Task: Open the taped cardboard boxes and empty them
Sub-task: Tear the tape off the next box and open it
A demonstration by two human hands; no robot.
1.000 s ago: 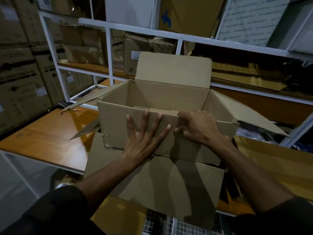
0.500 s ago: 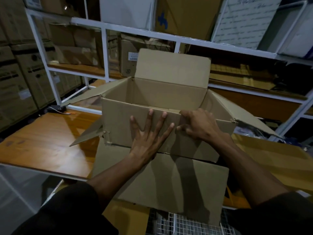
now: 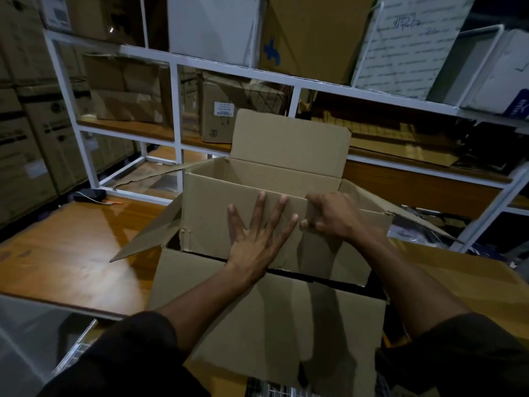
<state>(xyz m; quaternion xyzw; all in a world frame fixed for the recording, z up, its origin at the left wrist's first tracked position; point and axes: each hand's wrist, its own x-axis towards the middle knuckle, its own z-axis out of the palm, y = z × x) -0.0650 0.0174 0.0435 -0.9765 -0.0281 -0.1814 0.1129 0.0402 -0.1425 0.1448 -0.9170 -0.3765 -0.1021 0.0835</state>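
The cardboard box (image 3: pixel 257 224) sits in front of me on the wooden table (image 3: pixel 71 253), its mouth facing up and its long axis running left to right, the right end angled slightly farther from me. It is plain brown corrugated board, matte, with creased and frayed corners at the near left edge. All four flaps are open: the far one stands upright, the left and right ones splay outward, and the near one hangs down toward me over the table edge. My left hand (image 3: pixel 254 242) lies flat against the near wall, fingers straight and spread wide, palm pressing the board. My right hand (image 3: pixel 332 216) has its fingers curled over the top rim of that same wall, gripping it. Behind stands a white metal shelf rack (image 3: pixel 177 116) stacked with more cartons.
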